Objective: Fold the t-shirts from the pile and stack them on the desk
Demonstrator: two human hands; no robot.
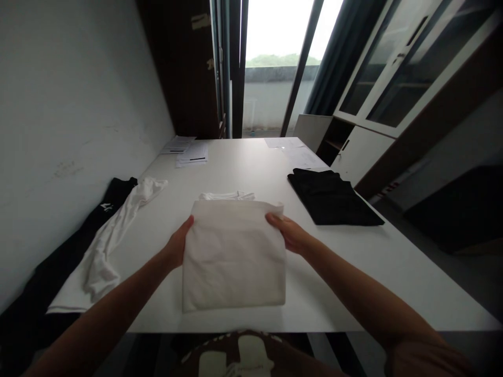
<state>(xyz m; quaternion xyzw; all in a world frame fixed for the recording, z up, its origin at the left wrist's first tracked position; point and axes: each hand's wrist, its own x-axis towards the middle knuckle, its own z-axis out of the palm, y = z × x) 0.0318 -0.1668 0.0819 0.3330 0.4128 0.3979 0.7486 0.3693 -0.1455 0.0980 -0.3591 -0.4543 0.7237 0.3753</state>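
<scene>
White cloth (234,262), one folded piece, is between two hands near the front edge of the worktop (243,170). The fingers (190,222) of the left hand (177,246) grasp its left edge, and those of the right hand (293,235) pinch its far right corner, thumb on top. The remaining fingers are mostly hidden by the cloth, and whether its underside touches the worktop I cannot tell. One white collar-like strip (227,196) shows just beyond its far edge; where it joins is covered.

To the left lie two garments: one white (100,256), crumpled, over one black (84,230), which bears a small white mark too blurred to read and runs into dark shadow. To the right lies one black folded cloth (334,199). Farther off are papers, at least two sheets (193,154) left and two (302,157) right, their print illegible.
</scene>
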